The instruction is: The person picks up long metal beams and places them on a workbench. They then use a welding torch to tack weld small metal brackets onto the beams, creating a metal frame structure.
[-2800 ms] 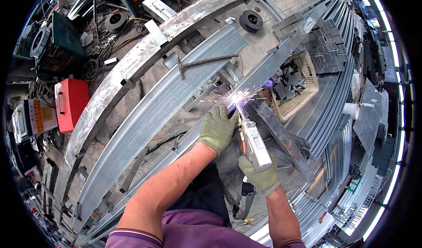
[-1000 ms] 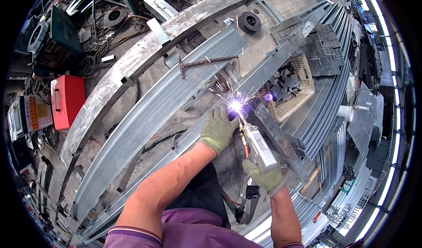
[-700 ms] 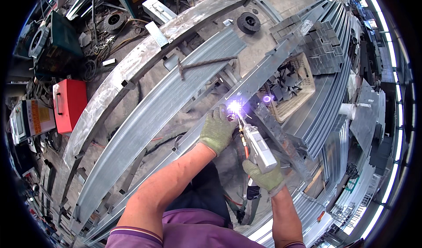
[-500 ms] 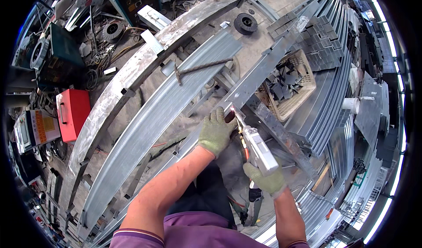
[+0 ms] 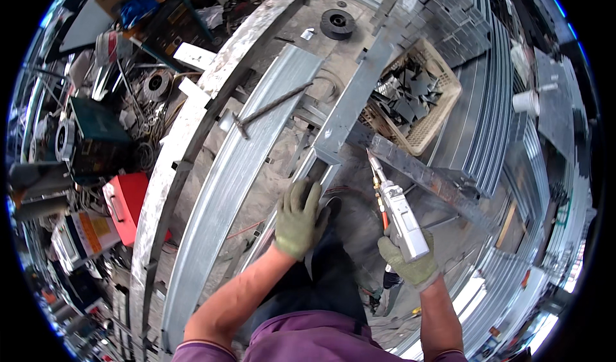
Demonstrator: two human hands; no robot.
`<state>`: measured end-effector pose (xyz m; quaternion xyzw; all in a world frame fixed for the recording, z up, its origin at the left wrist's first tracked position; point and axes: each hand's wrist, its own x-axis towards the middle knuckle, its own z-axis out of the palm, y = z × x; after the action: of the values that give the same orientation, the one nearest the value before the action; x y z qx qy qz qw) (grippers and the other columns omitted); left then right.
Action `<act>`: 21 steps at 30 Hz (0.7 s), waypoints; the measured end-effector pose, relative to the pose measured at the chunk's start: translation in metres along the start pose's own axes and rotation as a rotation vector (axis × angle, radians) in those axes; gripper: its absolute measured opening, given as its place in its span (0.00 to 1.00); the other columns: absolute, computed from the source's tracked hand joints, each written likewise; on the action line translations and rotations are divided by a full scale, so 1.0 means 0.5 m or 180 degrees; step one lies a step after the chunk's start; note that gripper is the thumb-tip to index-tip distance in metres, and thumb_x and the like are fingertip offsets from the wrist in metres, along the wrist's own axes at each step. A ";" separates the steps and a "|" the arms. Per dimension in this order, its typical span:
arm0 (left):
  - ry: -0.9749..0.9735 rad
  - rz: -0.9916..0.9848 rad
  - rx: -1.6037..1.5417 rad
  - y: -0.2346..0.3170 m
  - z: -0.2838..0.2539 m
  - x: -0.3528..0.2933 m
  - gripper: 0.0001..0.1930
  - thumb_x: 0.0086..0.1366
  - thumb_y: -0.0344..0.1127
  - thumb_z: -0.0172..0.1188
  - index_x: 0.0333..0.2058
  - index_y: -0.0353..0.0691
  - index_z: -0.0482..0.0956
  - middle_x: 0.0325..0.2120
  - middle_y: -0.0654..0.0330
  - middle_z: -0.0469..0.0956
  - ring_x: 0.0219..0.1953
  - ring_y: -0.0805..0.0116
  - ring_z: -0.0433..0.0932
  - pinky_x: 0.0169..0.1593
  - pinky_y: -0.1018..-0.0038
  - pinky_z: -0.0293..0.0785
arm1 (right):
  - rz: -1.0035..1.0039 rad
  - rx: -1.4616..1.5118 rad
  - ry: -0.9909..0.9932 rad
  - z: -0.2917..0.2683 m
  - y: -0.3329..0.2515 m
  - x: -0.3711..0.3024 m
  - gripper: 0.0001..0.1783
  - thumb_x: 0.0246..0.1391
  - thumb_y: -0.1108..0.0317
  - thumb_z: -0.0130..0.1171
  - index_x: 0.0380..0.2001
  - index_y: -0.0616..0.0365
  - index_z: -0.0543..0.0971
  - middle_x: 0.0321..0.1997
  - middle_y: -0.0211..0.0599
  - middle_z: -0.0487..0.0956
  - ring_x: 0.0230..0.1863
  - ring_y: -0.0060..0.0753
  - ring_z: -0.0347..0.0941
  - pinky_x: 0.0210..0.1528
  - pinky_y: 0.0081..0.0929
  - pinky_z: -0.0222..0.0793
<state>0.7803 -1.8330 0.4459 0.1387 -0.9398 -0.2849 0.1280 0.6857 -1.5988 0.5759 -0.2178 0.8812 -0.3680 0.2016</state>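
My right hand [image 5: 412, 259], in a green glove, is wrapped round the grip of a silver handheld welding gun [image 5: 403, 217]. The gun's narrow nozzle points up and away, clear of the channel's right side. My left hand [image 5: 296, 224], also gloved, lies over a galvanized metal channel [image 5: 353, 115] with its fingers stretched and thumb apart. Just ahead of those fingers, the channel has a corner joint and an open, hollow-looking stretch. Left of it runs a broad ribbed metal profile [image 5: 224, 179], with a rod hammer [image 5: 273, 110] lying across it.
A beige plastic basket [image 5: 454, 99] of metal offcuts stands at the right, beside stacked profiles [image 5: 475, 124]. A black wire spool [image 5: 337, 24] lies on the floor ahead. At the left are a long whitish beam [image 5: 163, 163], a red box [image 5: 128, 201] and a dark green machine [image 5: 99, 137].
The welding gun's tip has moved from the channel joint off to the right. My left hand has drawn back a little along the channel, uncovering the joint. The view has turned.
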 end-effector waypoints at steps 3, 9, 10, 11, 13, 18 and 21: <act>-0.0183 -0.0070 -0.0031 0.009 -0.006 -0.052 0.35 0.66 0.41 0.70 0.67 0.37 0.69 0.60 0.44 0.74 0.61 0.43 0.75 0.62 0.51 0.73 | -0.0343 -0.0154 -0.0002 0.002 0.053 -0.013 0.11 0.51 0.74 0.75 0.39 0.58 0.85 0.28 0.30 0.84 0.27 0.25 0.81 0.33 0.28 0.78; -0.1178 -0.1116 0.0360 0.010 0.049 -0.014 0.28 0.72 0.43 0.63 0.63 0.30 0.70 0.47 0.39 0.82 0.45 0.37 0.83 0.48 0.47 0.79 | 0.0153 0.0162 -0.0178 -0.001 0.076 -0.017 0.11 0.50 0.69 0.72 0.37 0.56 0.84 0.27 0.36 0.83 0.26 0.39 0.82 0.32 0.35 0.79; -0.0960 -0.0923 0.0364 -0.001 0.062 -0.010 0.26 0.71 0.41 0.63 0.60 0.30 0.72 0.42 0.40 0.84 0.41 0.38 0.84 0.43 0.47 0.80 | 0.0284 0.0301 -0.0209 -0.002 0.080 -0.018 0.12 0.50 0.66 0.72 0.38 0.56 0.83 0.26 0.37 0.82 0.26 0.43 0.81 0.32 0.37 0.79; -0.1011 -0.1010 0.0393 -0.002 0.065 -0.009 0.25 0.72 0.42 0.62 0.60 0.31 0.73 0.41 0.41 0.84 0.40 0.39 0.85 0.43 0.47 0.80 | 0.0039 0.0181 -0.0165 -0.003 0.094 -0.019 0.12 0.50 0.66 0.71 0.38 0.56 0.83 0.26 0.37 0.82 0.26 0.43 0.81 0.32 0.37 0.79; -0.1120 -0.1205 0.0439 0.008 0.066 -0.003 0.24 0.73 0.45 0.59 0.59 0.33 0.74 0.40 0.42 0.85 0.40 0.40 0.85 0.43 0.48 0.81 | -0.0439 -0.0077 -0.0092 -0.009 0.124 -0.018 0.12 0.50 0.66 0.71 0.38 0.56 0.83 0.26 0.37 0.82 0.26 0.42 0.81 0.32 0.36 0.79; -0.0827 -0.1074 0.0567 0.004 0.082 -0.014 0.23 0.69 0.40 0.63 0.58 0.35 0.74 0.38 0.42 0.85 0.37 0.38 0.85 0.40 0.46 0.81 | 0.0501 0.0941 -0.0188 -0.057 0.113 -0.004 0.13 0.54 0.69 0.71 0.42 0.59 0.83 0.25 0.34 0.81 0.25 0.31 0.80 0.30 0.32 0.77; -0.0896 -0.1191 0.0655 0.011 0.083 -0.011 0.23 0.69 0.40 0.64 0.57 0.34 0.74 0.39 0.42 0.85 0.38 0.39 0.85 0.40 0.47 0.81 | 0.0411 0.0920 0.0060 -0.090 0.127 0.004 0.14 0.53 0.73 0.71 0.43 0.59 0.83 0.27 0.30 0.81 0.26 0.25 0.79 0.31 0.29 0.76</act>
<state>0.7715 -1.8062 0.4148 0.2815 -0.9304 -0.2230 -0.0738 0.6458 -1.5343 0.5581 -0.1260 0.8330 -0.4793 0.2458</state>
